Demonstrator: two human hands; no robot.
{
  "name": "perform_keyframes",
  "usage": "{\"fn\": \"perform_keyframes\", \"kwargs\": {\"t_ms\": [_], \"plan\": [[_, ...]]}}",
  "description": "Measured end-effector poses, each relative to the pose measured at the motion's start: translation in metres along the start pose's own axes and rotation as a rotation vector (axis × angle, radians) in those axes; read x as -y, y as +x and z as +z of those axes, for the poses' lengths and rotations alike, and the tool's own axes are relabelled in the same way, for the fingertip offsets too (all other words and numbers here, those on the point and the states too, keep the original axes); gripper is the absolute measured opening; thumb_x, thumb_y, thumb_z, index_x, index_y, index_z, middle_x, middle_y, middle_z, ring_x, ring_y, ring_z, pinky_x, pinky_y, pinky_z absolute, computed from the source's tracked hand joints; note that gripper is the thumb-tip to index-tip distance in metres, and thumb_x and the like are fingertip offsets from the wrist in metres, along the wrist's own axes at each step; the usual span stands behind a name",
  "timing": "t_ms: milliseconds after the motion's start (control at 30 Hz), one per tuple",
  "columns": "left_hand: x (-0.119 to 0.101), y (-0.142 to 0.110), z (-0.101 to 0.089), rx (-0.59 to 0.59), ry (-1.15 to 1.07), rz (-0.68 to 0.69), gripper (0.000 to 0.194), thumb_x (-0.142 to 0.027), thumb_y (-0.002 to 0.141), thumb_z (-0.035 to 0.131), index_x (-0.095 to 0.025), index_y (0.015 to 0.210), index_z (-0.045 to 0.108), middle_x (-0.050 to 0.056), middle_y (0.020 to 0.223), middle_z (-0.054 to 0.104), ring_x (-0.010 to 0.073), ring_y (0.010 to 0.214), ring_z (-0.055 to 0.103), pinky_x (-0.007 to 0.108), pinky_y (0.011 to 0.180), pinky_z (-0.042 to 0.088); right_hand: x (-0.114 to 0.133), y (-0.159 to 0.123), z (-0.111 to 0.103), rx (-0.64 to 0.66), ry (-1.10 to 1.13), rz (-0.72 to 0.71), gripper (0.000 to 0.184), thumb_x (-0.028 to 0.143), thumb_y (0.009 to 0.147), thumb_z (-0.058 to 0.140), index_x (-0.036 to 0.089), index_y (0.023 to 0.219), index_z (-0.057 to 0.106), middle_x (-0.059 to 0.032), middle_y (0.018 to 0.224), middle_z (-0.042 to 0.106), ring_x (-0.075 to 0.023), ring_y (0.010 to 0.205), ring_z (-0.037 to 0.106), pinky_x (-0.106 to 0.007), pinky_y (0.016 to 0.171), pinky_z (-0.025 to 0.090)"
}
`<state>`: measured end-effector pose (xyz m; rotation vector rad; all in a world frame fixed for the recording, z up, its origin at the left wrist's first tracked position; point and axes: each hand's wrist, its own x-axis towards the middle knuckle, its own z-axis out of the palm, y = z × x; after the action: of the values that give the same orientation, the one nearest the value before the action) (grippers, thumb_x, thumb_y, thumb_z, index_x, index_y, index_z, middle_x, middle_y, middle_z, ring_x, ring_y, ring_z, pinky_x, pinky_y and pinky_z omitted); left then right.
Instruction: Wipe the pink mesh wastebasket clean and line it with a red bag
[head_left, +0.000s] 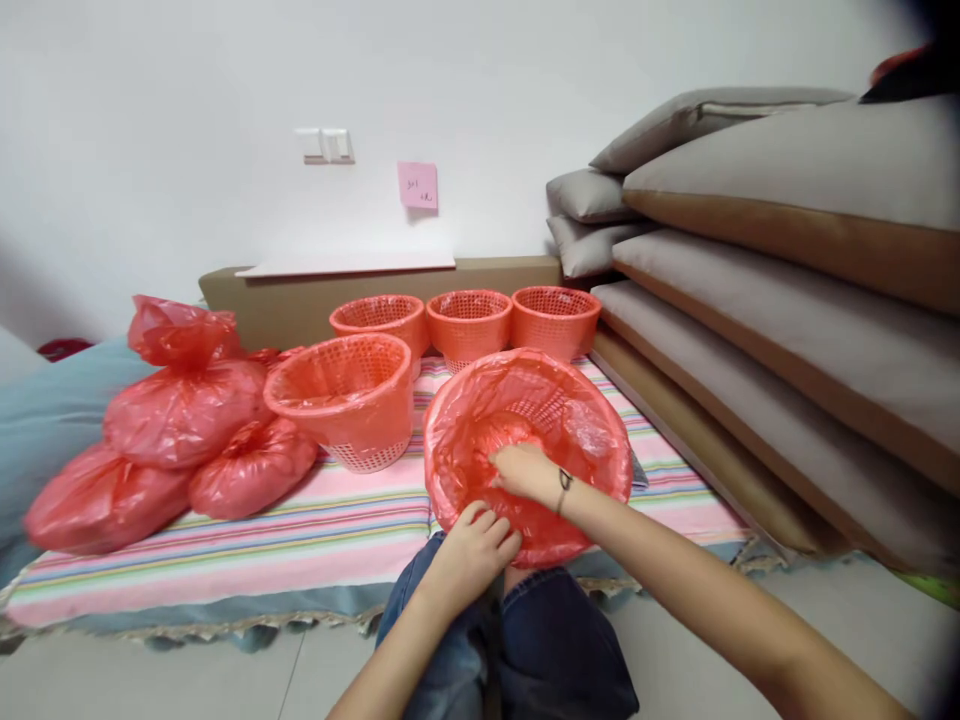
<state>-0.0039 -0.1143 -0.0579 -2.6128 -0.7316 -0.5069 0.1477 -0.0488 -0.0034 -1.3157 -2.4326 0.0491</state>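
Note:
A red plastic mesh basket (622, 455) tilts toward me at the edge of the bed, by my knees. A thin red plastic bag (577, 420) lines it and folds over its rim. My left hand (480, 545) curls its fingers over the near rim, closed on the bag's edge and the basket. Inside the basket, my right hand (529, 473) reaches down with bent fingers against the bunched liner. Its fingertips are partly hidden, but they look closed on the plastic. A thin dark bracelet (562, 488) circles my right wrist.
Lined red baskets stand behind and to the left, one (367, 425) nearest. Filled, knotted red bags (187, 415) are heaped at left on the striped cover (300, 555). Grey and brown cushions (787, 300) are stacked at right. A pink note (418, 185) hangs on the wall.

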Motion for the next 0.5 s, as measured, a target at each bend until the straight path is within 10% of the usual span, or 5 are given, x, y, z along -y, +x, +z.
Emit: {"fn": "perform_keyframes", "kwargs": {"t_ms": [233, 367, 500], "plan": [[0.052, 0.006, -0.025, -0.098, -0.205, -0.151, 0.019, -0.015, 0.095, 0.047, -0.022, 0.094, 0.065, 0.000, 0.083, 0.066, 0.0158, 0.089, 0.057, 0.042, 0.108, 0.027, -0.062, -0.043, -0.061, -0.509, 0.125, 0.139, 0.046, 0.037, 0.090, 0.054, 0.016, 0.131, 0.056, -0.0154, 0.146, 0.045, -0.0284, 0.139, 0.036, -0.052, 0.117, 0.026], [0.064, -0.003, -0.032, -0.122, -0.497, -0.356, 0.041, -0.034, 0.082, 0.070, -0.029, 0.122, 0.062, 0.007, 0.129, 0.061, 0.0269, 0.132, 0.042, 0.053, 0.118, 0.012, -0.114, -0.073, -0.032, -0.669, 0.642, 0.633, 0.063, 0.058, 0.086, 0.054, 0.017, 0.133, 0.053, -0.0174, 0.143, 0.049, -0.0298, 0.134, 0.043, -0.051, 0.113, 0.032], [0.069, -0.010, -0.017, -0.590, -0.980, -1.025, 0.061, -0.051, 0.079, 0.069, -0.026, 0.132, 0.052, 0.010, 0.149, 0.042, 0.0286, 0.141, 0.033, 0.045, 0.115, 0.027, -0.118, -0.095, 0.008, -0.472, 1.371, 0.804, 0.045, 0.058, 0.086, 0.056, 0.024, 0.115, 0.065, -0.0081, 0.124, 0.066, -0.0231, 0.100, 0.068, -0.036, 0.080, 0.057]]}}
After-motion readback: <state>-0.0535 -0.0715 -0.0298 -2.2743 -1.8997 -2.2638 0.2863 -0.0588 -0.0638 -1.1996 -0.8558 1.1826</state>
